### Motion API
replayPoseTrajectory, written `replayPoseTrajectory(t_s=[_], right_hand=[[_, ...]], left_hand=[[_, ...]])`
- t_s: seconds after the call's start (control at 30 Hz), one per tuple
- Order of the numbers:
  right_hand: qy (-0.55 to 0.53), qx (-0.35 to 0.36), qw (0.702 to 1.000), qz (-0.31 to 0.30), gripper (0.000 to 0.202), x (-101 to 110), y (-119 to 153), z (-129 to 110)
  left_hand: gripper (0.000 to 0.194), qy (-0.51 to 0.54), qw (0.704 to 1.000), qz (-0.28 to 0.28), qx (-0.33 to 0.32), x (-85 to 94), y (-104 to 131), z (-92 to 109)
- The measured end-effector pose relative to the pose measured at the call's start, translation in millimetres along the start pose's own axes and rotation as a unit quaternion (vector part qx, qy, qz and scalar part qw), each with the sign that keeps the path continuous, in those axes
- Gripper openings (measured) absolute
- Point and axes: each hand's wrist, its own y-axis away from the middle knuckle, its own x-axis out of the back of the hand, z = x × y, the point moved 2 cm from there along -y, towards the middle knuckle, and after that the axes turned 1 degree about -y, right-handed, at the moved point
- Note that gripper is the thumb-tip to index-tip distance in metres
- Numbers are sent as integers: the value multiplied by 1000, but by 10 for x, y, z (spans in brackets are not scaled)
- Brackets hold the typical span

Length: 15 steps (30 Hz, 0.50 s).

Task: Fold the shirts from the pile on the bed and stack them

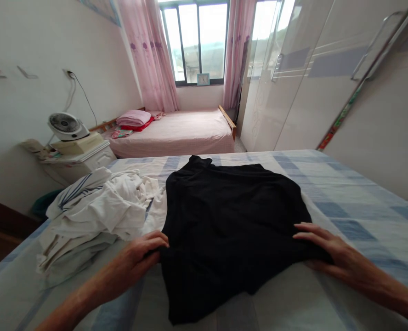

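A black garment (231,220) lies spread over the blue and white checked bed sheet (355,202). At its left edge, my left hand (144,253) pinches the dark cloth between thumb and fingers. My right hand (323,250) is at the opposite edge, with a fold of the black cloth between its thumb and fingers. The lower part of the garment hangs loosely toward me on the sheet, its hem uneven. To the left of the garment sits a crumpled pile of white clothes (110,207), partly touching it.
Beyond this bed stands a smaller bed with a pink sheet (190,131) and folded pink bedding (134,118). A fan (66,125) rests on a box on the bedside cabinet (99,161) at the left. Glossy wardrobe doors (293,82) line the right side.
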Motion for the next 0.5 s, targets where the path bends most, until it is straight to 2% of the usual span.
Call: replayPoseTrajectory(t_s=[0.07, 0.13, 0.23, 0.27, 0.33, 0.37, 0.4, 0.43, 0.5], right_hand=[[-8, -3, 1000, 8, 19, -28, -35, 39], [-19, -31, 999, 26, 19, 50, -190, 36], [-59, -61, 995, 53, 24, 300, -676, -52], [-92, -75, 991, 67, 25, 383, -884, -76], [-181, -125, 972, 79, 33, 478, -1294, -62], [-215, -158, 959, 95, 37, 490, -1467, -18], [-231, -189, 948, 113, 42, 478, -1604, 52], [-225, -216, 940, 138, 46, 448, -1697, 140], [-145, -232, 943, 190, 48, 359, -1750, 332]], left_hand=[[25, 6, 1000, 3, 17, -14, -39, -35], [25, 27, 997, 43, 50, 62, -176, -37], [24, 144, 980, 99, 96, 310, -647, 4], [24, 213, 963, 117, 115, 408, -856, 3], [22, 345, 910, 165, 157, 588, -1270, -54], [22, 384, 887, 181, 183, 654, -1443, -113], [24, 394, 876, 191, 200, 701, -1576, -186], [26, 400, 864, 210, 221, 727, -1656, -276], [31, 395, 850, 232, 260, 702, -1666, -466]])
